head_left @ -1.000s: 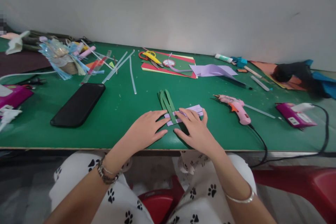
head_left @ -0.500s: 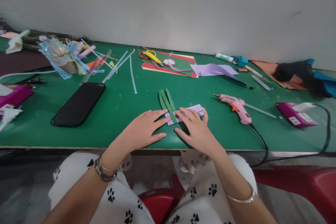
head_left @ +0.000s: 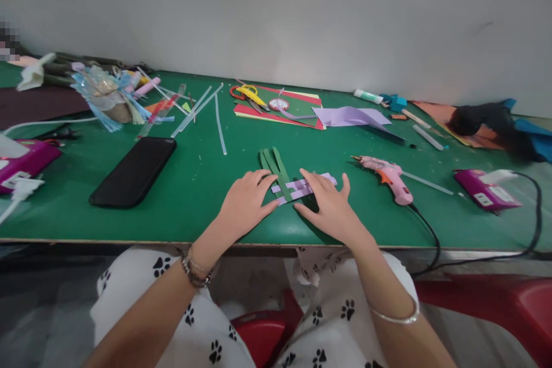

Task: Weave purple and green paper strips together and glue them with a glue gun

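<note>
Green paper strips point(head_left: 272, 161) lie crossed with lilac paper strips point(head_left: 298, 186) near the front edge of the green table point(head_left: 194, 184). My left hand point(head_left: 246, 202) rests flat on the table, fingers stretched, its fingertips on the left end of the crossed strips. My right hand point(head_left: 329, 207) lies flat with spread fingers on the right part of the lilac strips. Neither hand grips anything. The near ends of the strips are hidden under my fingers.
A pink glue gun point(head_left: 386, 176) with a black cord lies right of my hands. A black phone point(head_left: 134, 171) lies to the left. Scissors point(head_left: 246, 93) on coloured paper sheets, lilac paper point(head_left: 350, 115), clear glue sticks point(head_left: 218, 125) and purple boxes point(head_left: 486, 188) sit around the table.
Both hands slid a little forward and right over the strips; my left fingers now curl closer onto the crossing. The camera view shifted slightly.
</note>
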`<control>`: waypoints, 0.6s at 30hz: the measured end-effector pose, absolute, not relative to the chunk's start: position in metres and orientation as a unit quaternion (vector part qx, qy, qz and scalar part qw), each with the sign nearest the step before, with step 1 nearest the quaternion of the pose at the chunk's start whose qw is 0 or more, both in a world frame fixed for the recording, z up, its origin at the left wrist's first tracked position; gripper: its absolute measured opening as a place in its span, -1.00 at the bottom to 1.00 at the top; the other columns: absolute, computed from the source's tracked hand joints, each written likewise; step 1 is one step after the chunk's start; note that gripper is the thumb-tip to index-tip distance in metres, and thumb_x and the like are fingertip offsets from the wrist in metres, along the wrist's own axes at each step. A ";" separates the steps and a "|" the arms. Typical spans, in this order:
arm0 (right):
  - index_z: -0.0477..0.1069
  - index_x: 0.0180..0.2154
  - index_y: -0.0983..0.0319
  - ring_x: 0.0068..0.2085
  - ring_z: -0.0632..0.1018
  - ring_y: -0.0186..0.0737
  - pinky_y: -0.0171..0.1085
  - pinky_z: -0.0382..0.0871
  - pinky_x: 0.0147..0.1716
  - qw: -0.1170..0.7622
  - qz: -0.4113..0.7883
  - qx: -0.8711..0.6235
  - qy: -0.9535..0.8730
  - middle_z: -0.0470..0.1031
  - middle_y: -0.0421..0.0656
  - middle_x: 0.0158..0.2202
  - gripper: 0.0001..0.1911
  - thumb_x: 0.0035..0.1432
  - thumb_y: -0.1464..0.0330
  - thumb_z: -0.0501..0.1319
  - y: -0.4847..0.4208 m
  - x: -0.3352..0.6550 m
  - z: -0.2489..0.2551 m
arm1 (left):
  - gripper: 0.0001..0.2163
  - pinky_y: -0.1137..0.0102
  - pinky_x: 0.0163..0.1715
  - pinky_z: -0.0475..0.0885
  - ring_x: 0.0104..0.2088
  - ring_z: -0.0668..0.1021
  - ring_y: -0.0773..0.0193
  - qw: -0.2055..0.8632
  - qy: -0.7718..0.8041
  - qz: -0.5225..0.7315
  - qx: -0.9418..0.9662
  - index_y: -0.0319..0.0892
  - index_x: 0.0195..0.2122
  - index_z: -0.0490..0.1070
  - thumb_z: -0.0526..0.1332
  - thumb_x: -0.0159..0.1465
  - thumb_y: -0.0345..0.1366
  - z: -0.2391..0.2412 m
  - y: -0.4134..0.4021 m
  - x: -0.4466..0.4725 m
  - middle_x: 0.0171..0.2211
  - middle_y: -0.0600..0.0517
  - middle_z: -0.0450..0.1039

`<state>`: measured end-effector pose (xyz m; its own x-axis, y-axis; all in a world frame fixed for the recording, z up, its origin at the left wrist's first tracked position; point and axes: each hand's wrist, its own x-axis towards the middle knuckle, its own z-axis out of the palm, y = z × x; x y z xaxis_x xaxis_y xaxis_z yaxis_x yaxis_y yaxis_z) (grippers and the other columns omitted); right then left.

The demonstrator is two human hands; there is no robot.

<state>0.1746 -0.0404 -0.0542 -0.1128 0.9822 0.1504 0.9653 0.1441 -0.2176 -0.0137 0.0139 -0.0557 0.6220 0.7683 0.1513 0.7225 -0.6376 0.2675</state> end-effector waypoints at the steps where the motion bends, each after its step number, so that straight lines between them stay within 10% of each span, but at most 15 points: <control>1: 0.01 0.16 0.14 0.12 0.27 0.00 0.26 -0.41 0.09 0.130 0.031 -0.654 -0.745 0.29 0.00 0.09 -0.46 0.15 0.17 -0.07 -0.040 0.174 -0.054 | -0.61 0.18 -0.09 0.35 -0.02 0.39 0.05 0.100 0.413 0.132 0.896 -0.24 0.03 0.25 0.15 0.21 -0.20 -0.055 0.015 -0.014 0.03 -0.13 0.29; 18: 0.38 -0.22 0.14 -0.18 0.42 -0.15 -0.11 0.06 -0.19 0.112 0.078 -0.656 -0.743 0.43 -0.17 -0.28 -0.80 0.09 0.27 0.13 -0.039 0.179 -0.041 | -0.57 0.19 -0.02 0.30 0.01 0.35 0.07 0.097 0.365 0.148 0.914 -0.21 0.05 0.20 0.15 0.18 -0.19 -0.060 0.014 -0.027 0.08 -0.12 0.24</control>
<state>0.1791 -0.0390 -0.0413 -0.1154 0.9913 0.0640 0.9563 0.1283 -0.2628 -0.0268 0.0143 -0.0604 0.6891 0.6964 0.2004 0.6387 -0.7143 0.2861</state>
